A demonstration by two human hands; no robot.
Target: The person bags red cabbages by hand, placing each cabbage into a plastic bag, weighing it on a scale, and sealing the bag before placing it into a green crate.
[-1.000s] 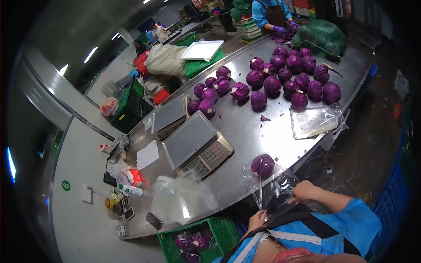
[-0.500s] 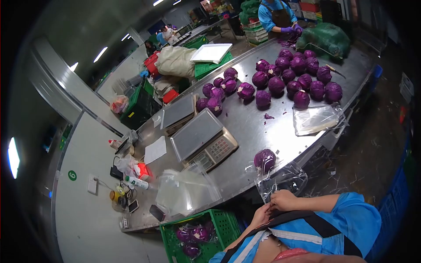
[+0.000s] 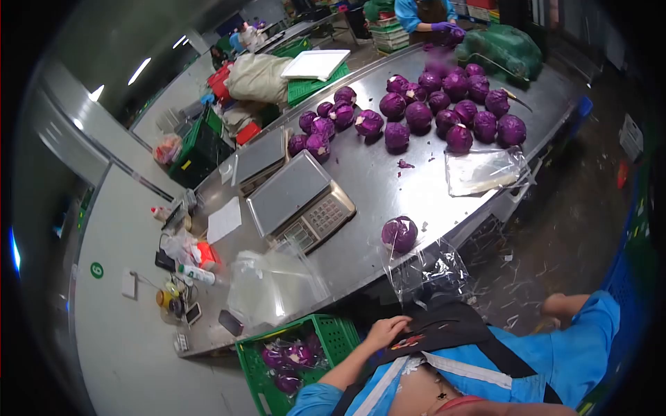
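Observation:
At the front table edge sits a purple cabbage, with a clear plastic bag around its lower side and trailing over the edge. My left hand is just below the bag's trailing end, by my black apron, its fingers stretched out. My right hand is out to the right, away from the bag and beyond the table edge; its fingers are blurred. Left of my left hand, a green crate contains several bagged cabbages.
Several loose cabbages cover the far part of the metal table. Scales, clear bags and a bag stack lie around. A knife lies near a green net sack. Across the table, a person in purple gloves handles a cabbage.
My hands have separated. The right hand has left the bag and swung out to the right; the left has dropped slightly toward the apron. The view has shifted, while the cabbage remains at the table edge.

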